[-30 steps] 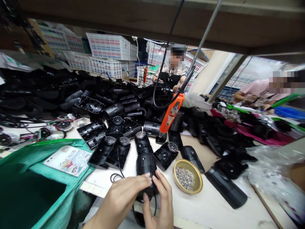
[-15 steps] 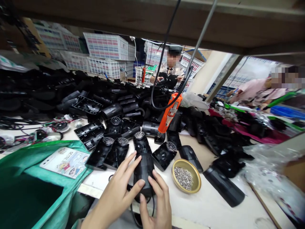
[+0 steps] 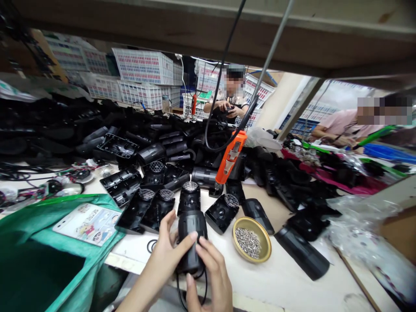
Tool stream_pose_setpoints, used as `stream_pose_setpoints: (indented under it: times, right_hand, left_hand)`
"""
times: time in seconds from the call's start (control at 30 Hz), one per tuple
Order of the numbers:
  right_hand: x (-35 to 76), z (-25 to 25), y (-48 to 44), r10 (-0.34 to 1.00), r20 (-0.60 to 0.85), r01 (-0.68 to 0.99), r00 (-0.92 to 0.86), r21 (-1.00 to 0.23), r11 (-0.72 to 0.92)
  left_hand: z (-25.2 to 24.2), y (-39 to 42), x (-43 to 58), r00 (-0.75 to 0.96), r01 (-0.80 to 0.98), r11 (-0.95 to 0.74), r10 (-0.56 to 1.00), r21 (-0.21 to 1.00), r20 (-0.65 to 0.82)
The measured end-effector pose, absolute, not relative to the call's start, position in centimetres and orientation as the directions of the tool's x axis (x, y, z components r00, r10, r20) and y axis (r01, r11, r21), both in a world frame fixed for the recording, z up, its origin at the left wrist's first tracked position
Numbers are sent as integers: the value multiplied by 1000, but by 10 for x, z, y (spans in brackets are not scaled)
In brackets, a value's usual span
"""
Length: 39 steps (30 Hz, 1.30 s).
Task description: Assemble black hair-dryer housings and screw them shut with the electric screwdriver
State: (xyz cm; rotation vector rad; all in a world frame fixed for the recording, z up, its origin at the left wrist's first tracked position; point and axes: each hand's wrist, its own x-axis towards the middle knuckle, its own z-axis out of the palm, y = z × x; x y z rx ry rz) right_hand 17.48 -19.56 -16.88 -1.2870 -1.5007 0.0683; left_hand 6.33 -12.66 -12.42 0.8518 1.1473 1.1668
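A black, rounded plastic housing (image 3: 191, 234) is between my hands at the bench's front edge, with a black cord looping below it. My left hand (image 3: 170, 245) grips its left side, thumb across the top and the other fingers partly hidden behind. On the lower right side, my right hand (image 3: 212, 268) is closed around it, fingertips on top and thumb low. Directly behind lies an open housing half (image 3: 189, 199) with a round grille. Similar halves (image 3: 223, 212) rest on either side. An orange electric screwdriver (image 3: 231, 157) hangs above the bench.
A yellow-rimmed bowl of small screws (image 3: 251, 239) stands to the right, near loose black covers (image 3: 303, 253). Black parts (image 3: 123, 112) are heaped across the back. A green bag (image 3: 74, 260) takes up the left front. Two people (image 3: 227, 104) work beyond, under an overhead shelf (image 3: 195, 39).
My left fingers have moved from the housing's top to around its left side, and the thumb has shifted up. The right fingertips stay on the housing. The co-worker opposite has brought both hands together.
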Motion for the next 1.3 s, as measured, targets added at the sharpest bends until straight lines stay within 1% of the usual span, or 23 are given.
stream_pose_setpoints:
  times: [0.03, 0.1, 0.17, 0.27, 0.3, 0.33, 0.37, 0.4, 0.43, 0.47, 0.53, 0.6, 0.63, 0.67, 0.73, 0.8, 0.87, 0.9, 0.97, 1.03, 1.07, 1.17, 1.3]
  right_hand:
    - [172, -169, -197, 716, 665, 617, 213, -659, 429]
    - [169, -165, -199, 719, 647, 493, 254, -726, 479]
    - [171, -155, -199, 761, 586, 299, 278, -806, 511]
    - [184, -126, -183, 855, 449, 24, 261, -888, 459]
    - [191, -114, -171, 870, 407, -1, 278, -906, 424]
    - [200, -102, -156, 872, 375, 8, 315, -920, 393]
    - [210, -90, -138, 849, 350, 26, 396, -928, 371]
    - [221, -79, -116, 750, 322, 52, 577, -932, 360]
    - [231, -69, -94, 686, 313, 67, 656, -930, 361]
    - [241, -60, -71, 673, 305, 68, 674, -933, 354]
    - [257, -46, -34, 755, 284, 43, 591, -946, 322]
    - [264, -36, -14, 878, 271, 19, 394, -958, 287]
    - [264, -32, -13, 918, 267, 14, 295, -961, 275]
    - [263, -29, -16, 940, 267, 15, 214, -963, 270]
    - [255, -26, -34, 951, 280, 29, 134, -960, 279]
    - [243, -26, -60, 946, 290, 80, 146, -956, 281]
    - [230, -29, -87, 937, 275, 142, 217, -958, 249]
    - [224, -30, -98, 923, 269, 109, 276, -963, 248]
    - [212, -30, -116, 870, 291, -55, 398, -939, 339]
    - [204, -26, -127, 799, 332, -206, 501, -851, 483]
    - [200, -22, -131, 768, 351, -245, 535, -806, 539]
    - [193, -11, -135, 736, 371, -277, 566, -756, 593]
    - [185, -15, -137, 734, 372, -225, 569, -788, 573]
  left_hand:
    - [-124, -127, 65, -12, -282, 246, 965, 927, -260]
    - [-121, -129, 64, 40, -313, 297, 953, 902, -300]
    - [-119, -132, 61, 84, -363, 353, 934, 862, -347]
    - [-117, -136, 58, 74, -465, 406, 904, 787, -422]
    - [-118, -136, 59, 59, -502, 399, 901, 767, -431]
    - [-120, -136, 60, 51, -537, 388, 901, 750, -430]
    - [-121, -135, 61, 50, -568, 373, 905, 733, -422]
    - [-123, -134, 62, 64, -594, 364, 910, 717, -410]
    - [-125, -133, 63, 90, -612, 367, 912, 701, -400]
    - [-126, -132, 64, 125, -622, 383, 910, 683, -396]
    - [-127, -130, 65, 176, -626, 411, 902, 663, -393]
    - [-127, -130, 65, 174, -624, 413, 901, 663, -397]
    - [-127, -130, 66, 158, -623, 406, 902, 669, -401]
    - [-127, -129, 66, 132, -619, 392, 906, 681, -402]
    - [-128, -129, 67, 59, -603, 335, 924, 724, -378]
    - [-129, -128, 68, 4, -585, 275, 942, 763, -336]
    - [-130, -128, 69, -20, -575, 248, 948, 779, -317]
    - [-130, -128, 69, -21, -573, 251, 947, 780, -321]
    - [-130, -128, 69, -19, -568, 274, 938, 776, -345]
    - [-128, -129, 69, -12, -570, 283, 936, 771, -353]
    - [-128, -129, 69, -8, -574, 285, 936, 768, -353]
    - [-126, -130, 70, -3, -577, 285, 936, 765, -351]
    - [-125, -131, 73, -45, -538, 259, 942, 802, -333]
